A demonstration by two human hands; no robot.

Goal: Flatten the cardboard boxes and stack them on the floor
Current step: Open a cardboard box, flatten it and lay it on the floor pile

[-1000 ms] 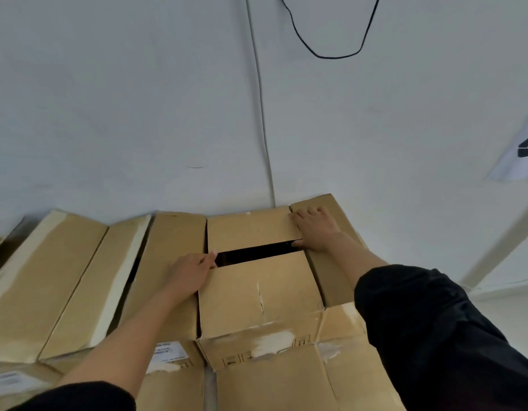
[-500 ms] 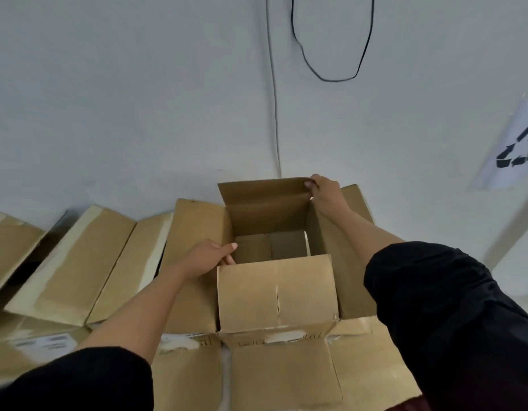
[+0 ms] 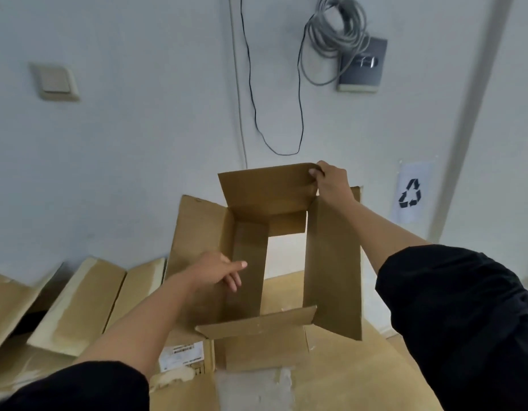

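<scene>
- The cardboard box [image 3: 330, 262] was held up in front of the wall [image 3: 123, 158], above the flattened cardboard [image 3: 330, 381] spread on the floor, and it was open right through: pale floor and brown card showed through its middle.
- Its far flap [image 3: 265, 188] stood upright, the near flap [image 3: 256, 324] folded outward toward the person, and long flaps opened out on the left and right sides.
- The right hand [image 3: 330, 182] gripped the top right corner of the far flap, thumb on the inner face and fingers curled over the edge behind it.
- The left hand [image 3: 218, 271] reached into the box from the left, fingers fairly straight and loosely spread and pointing right; it lay against or just in front of the left inner wall, and I could not tell whether it touched.
- Both arms wore black sleeves pushed back above the forearms.
- A white shipping label [image 3: 182, 354] sat on the box's outer left face, near the bottom.
- More flattened boxes [image 3: 79, 301] leaned in a row against the base of the wall at left, pale strips along their edges.
- On the wall were a light switch [image 3: 55, 81], a dark wall plate [image 3: 362, 65] with a coil of grey cable [image 3: 333, 31] hanging beside it, a thin black wire [image 3: 274, 114] looping down, and a paper recycling sign [image 3: 411, 192] at right.
</scene>
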